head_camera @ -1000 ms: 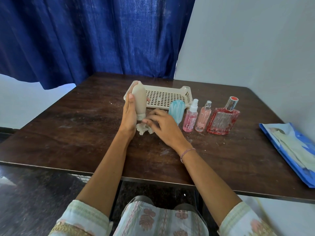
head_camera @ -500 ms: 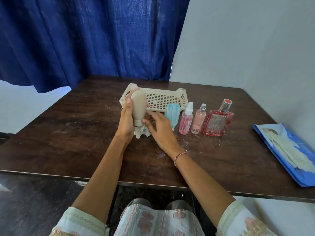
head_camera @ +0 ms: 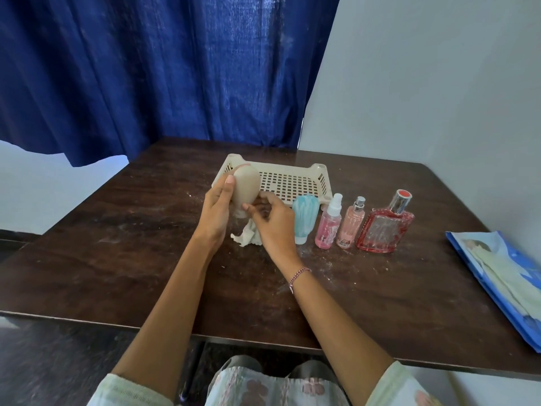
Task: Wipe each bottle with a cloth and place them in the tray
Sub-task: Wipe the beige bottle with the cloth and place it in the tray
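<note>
Beige bottle (head_camera: 246, 187) sat upside down in my left hand (head_camera: 215, 212), cap end down, lifted off the dark wooden table (head_camera: 131, 230); my fingers and thumb were wrapped round its body. My right hand (head_camera: 272, 221), at 3 o'clock of the bottle, had its fingers curled at the cap end and held the white cloth (head_camera: 247, 237), whose loose end trailed onto the table. My hand hid whether the cloth touched the cap, so I could not tell. At 12 o'clock, just behind the bottle, lay the cream perforated tray (head_camera: 292, 183). Toward 3 o'clock stood a row: a teal bottle (head_camera: 304, 218), a pink spray bottle (head_camera: 328, 227), a paler pink spray bottle (head_camera: 350, 225) and a red perfume bottle (head_camera: 385, 227). Farther out at 3 o'clock lay a blue packet (head_camera: 503, 276).
</note>
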